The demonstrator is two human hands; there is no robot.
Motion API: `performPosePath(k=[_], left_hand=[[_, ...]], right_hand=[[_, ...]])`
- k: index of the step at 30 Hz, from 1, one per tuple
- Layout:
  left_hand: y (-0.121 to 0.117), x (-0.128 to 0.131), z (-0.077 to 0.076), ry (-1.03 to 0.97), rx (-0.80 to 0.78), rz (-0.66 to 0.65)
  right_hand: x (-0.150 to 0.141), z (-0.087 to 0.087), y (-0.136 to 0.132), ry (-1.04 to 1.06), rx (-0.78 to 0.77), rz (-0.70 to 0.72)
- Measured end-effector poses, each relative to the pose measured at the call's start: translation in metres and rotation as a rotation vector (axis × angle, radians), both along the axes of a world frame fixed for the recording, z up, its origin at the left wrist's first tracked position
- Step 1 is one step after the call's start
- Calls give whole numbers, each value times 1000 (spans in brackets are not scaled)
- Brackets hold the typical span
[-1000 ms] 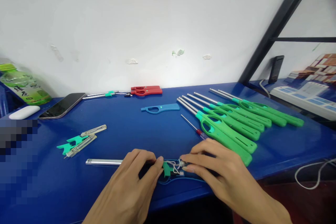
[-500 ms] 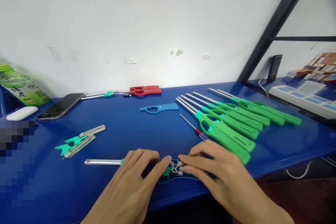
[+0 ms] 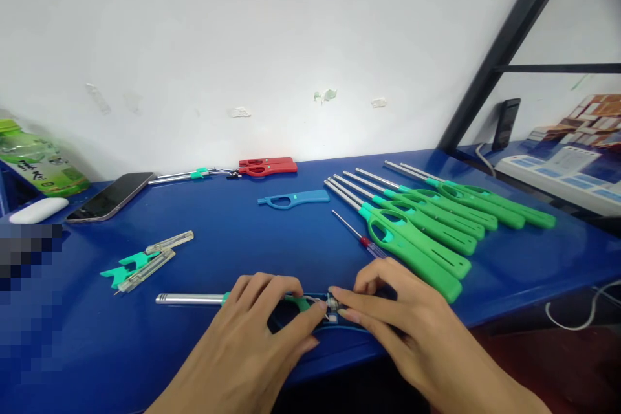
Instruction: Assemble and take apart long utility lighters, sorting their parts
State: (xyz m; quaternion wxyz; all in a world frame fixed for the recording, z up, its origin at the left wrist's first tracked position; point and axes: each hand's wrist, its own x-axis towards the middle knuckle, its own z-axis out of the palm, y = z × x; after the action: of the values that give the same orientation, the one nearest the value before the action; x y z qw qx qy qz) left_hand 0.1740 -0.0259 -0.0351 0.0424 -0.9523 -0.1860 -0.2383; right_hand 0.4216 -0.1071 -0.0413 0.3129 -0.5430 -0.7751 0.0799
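Both my hands rest at the near edge of the blue table (image 3: pixel 272 239) on an opened blue lighter body (image 3: pixel 310 326) with a metal tube (image 3: pixel 189 299) sticking out to the left. My left hand (image 3: pixel 262 330) presses its fingers onto the green trigger part (image 3: pixel 298 303) in the shell. My right hand (image 3: pixel 392 317) pinches the small white and metal ignition parts with thin wires (image 3: pixel 331 305) at the middle of the shell. Most of the shell is hidden under my fingers.
Several finished green lighters (image 3: pixel 427 220) lie in a row at the right, a small red-handled screwdriver (image 3: pixel 361 238) beside them. A blue shell half (image 3: pixel 294 198), a red lighter (image 3: pixel 264 167), loose green and clear parts (image 3: pixel 140 262), a phone (image 3: pixel 109 197), a white case (image 3: pixel 39 209) and a green bottle (image 3: pixel 36 162) lie farther off.
My left fingers slid right over the green trigger, pushing it down into the shell toward the wires. My right hand stayed pinched on the ignition parts; the view shifted slightly.
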Motion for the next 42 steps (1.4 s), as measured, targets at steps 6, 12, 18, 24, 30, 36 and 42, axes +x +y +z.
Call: performPosePath(k=[6, 12, 18, 24, 30, 36, 42], left_hand=[[2, -4, -2, 48, -36, 7], [-1, -3, -1, 50, -42, 39], [-3, -6, -5, 2, -94, 50], [-4, -2, -2, -7, -100, 53], [-5, -2, 3, 20, -106, 65], [-4, -2, 5, 22, -12, 41], [-4, -6, -8, -53, -74, 136]], right_hand=[[-3, -2, 4, 112, 41, -43], [6, -3, -3, 140, 173, -18], [15, -9, -10, 61, 211, 42], [15, -8, -11, 23, 156, 35], [18, -10, -11, 27, 161, 51], [17, -11, -10, 46, 143, 56], [16, -11, -9, 57, 159, 62]])
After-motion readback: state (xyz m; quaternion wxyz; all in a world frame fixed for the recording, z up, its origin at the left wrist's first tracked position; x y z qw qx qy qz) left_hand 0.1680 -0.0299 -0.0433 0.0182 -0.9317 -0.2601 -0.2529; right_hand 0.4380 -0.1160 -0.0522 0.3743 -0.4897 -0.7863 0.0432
